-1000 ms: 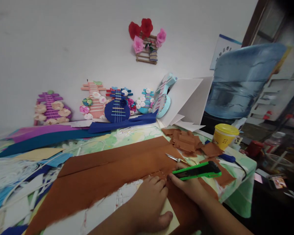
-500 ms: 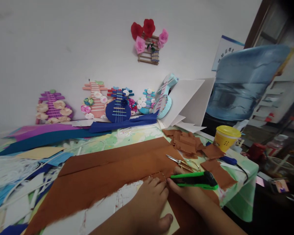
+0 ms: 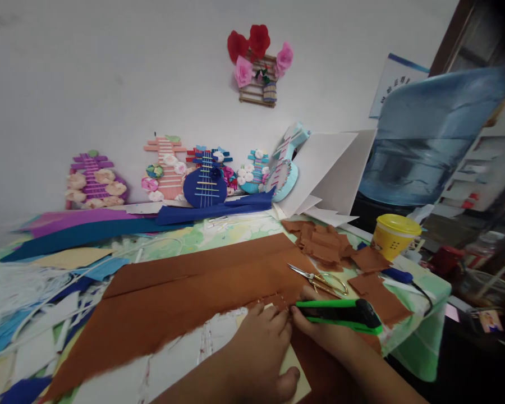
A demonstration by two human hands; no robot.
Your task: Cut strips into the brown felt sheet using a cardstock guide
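Observation:
My left hand (image 3: 267, 348) lies flat, its thumb spread from its fingers, pressing on a pale yellow card (image 3: 298, 377) and the brown cloth or paper (image 3: 219, 286) beneath. In my right hand (image 3: 326, 331) is a green and black utility knife (image 3: 340, 314), its tip end close to my left fingertips. The blade itself is hidden by my fingers. A small brown piece with dashed marks (image 3: 273, 300) lies just past the fingertips. Gold-handled scissors (image 3: 320, 278) rest beyond my right hand. White board (image 3: 168, 365) shows left of my left forearm.
Brown scraps (image 3: 324, 244) are piled at the back right, near a yellow-lidded tub (image 3: 395, 233) and a blue-handled tool (image 3: 398, 275). Coloured strips and white cord (image 3: 21, 297) clutter the left. Decorated model instruments (image 3: 205, 185) lean along the wall; a large water bottle (image 3: 429, 140) stands right.
The view has shifted slightly, so everything sits a little farther right in the picture. Both hands and the utility knife keep almost the same place on the work.

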